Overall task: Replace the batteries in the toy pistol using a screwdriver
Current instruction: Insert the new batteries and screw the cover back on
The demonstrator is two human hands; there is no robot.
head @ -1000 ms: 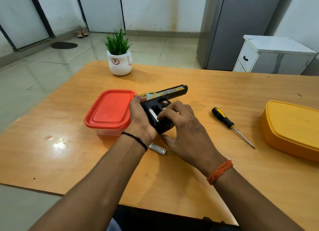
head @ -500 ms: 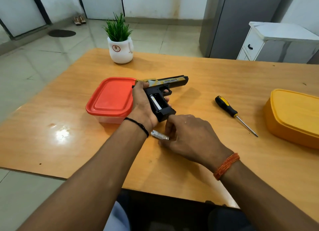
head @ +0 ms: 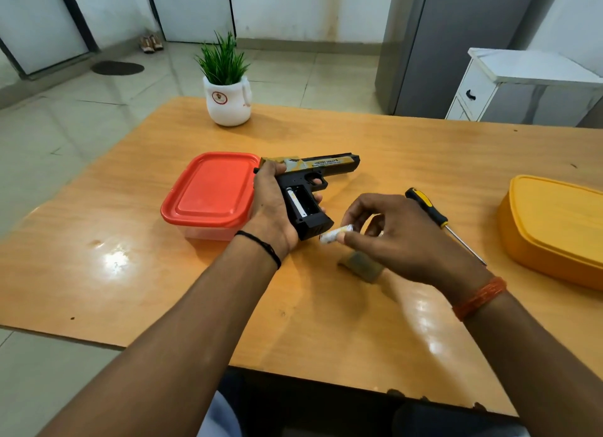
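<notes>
Both hands work over the middle of the wooden surface [head: 326, 306]. Left hand [head: 272, 208] grips the toy pistol [head: 310, 188] by its handle, fingers curled round it, barrel pointing toward 2 o'clock. On the grip the battery compartment [head: 298, 203] lies uncovered, and 1 battery sits inside it. Right hand [head: 394, 231], at 4 o'clock from the pistol, pinches a second battery [head: 334, 235] between thumb and fingers, its free end just beside the butt of the grip. Whether the 2 touch I cannot tell. Under the right hand, on the surface, lies a small olive cover piece [head: 360, 265], blurred.

At 3 o'clock from the right hand the screwdriver [head: 437, 219] rests on the surface, black-and-yellow handle away from the person. Beyond it at 3 o'clock stands a yellow lidded container [head: 554, 228]. A red-lidded container [head: 210, 193] sits just beside the left hand at 9 o'clock. A potted plant [head: 228, 87] stands at 12 o'clock, near the far edge.
</notes>
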